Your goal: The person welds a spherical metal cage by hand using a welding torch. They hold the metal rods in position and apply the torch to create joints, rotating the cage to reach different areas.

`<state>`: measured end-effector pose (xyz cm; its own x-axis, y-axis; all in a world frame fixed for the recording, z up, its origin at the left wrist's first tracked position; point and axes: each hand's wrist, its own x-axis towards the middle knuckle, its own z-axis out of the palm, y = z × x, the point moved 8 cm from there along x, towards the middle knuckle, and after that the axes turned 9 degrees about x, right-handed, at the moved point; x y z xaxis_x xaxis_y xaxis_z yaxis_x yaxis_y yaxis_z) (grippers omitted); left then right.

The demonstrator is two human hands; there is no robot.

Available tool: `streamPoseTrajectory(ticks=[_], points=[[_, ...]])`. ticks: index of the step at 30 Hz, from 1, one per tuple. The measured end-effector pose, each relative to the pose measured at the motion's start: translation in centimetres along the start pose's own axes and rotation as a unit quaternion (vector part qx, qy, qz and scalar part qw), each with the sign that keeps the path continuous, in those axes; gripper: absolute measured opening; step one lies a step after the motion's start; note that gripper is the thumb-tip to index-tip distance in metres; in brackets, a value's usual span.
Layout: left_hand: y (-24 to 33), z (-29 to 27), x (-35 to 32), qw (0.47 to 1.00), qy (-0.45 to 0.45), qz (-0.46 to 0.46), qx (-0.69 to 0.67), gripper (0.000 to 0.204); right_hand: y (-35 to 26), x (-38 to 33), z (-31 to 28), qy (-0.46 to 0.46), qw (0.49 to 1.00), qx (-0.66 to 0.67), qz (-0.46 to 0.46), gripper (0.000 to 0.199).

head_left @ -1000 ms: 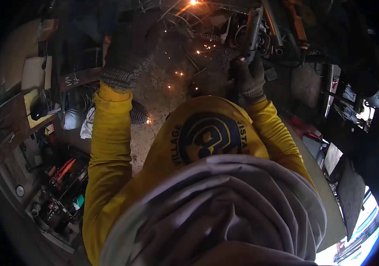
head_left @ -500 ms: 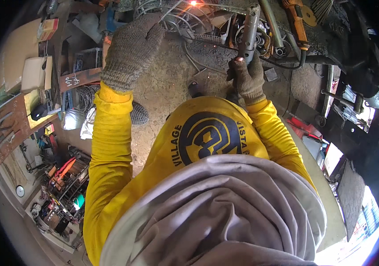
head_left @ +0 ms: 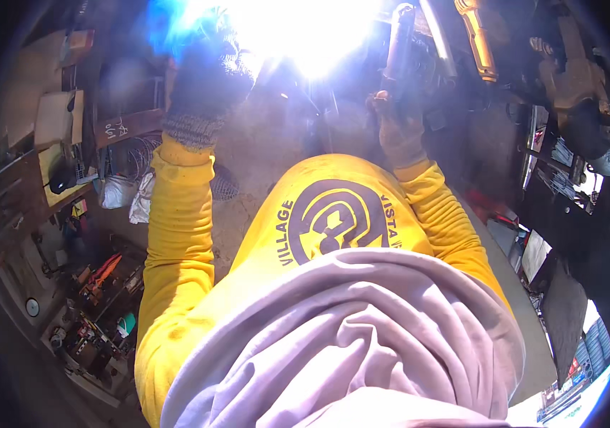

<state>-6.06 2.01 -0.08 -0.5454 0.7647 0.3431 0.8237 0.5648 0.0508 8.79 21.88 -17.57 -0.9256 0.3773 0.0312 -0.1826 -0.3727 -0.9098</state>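
Observation:
My left hand (head_left: 201, 103), in a knit glove, reaches forward at the upper left, with its fingers lost in shadow and blue-white glare beside a blinding welding arc (head_left: 308, 28). What it touches is hidden. My right hand (head_left: 399, 132), also gloved, is right of the arc, its fingers closed round the near end of a grey metal tube (head_left: 399, 43). This tube points away from me, toward the top edge. The glare covers the curved metal rods at the top middle.
An orange power tool (head_left: 477, 39) and a bright metal pipe (head_left: 439, 39) lie right of the tube. Cardboard boxes (head_left: 55, 121) stand at the left. A cluttered rack (head_left: 101, 307) is lower left, and a metal can (head_left: 607, 157) is at far right.
The small red glow at the top has become a huge white arc flare, and the surroundings look darker. The tube and my right hand have shifted slightly left. My left arm stays about where it was.

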Motion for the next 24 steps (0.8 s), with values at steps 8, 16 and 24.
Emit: streamPoseTrajectory(ticks=[8, 16, 24], points=[[0.0, -0.7, 0.2, 0.998, -0.011, 0.057, 0.038, 0.031, -0.7, -0.1, -0.3, -0.037, 0.933, -0.31, -0.178, 0.038], [2.4, -0.4, 0.1, 0.967, 0.032, 0.174, 0.181, 0.026, -0.7, -0.2, -1.0, 0.068, 0.997, 0.001, -0.031, 0.039], [-0.9, 0.8, 0.1, 0.992, -0.056, -0.105, -0.05, 0.027, 0.3, -0.7, -0.1, 0.048, 0.998, 0.014, 0.028, 0.041]])
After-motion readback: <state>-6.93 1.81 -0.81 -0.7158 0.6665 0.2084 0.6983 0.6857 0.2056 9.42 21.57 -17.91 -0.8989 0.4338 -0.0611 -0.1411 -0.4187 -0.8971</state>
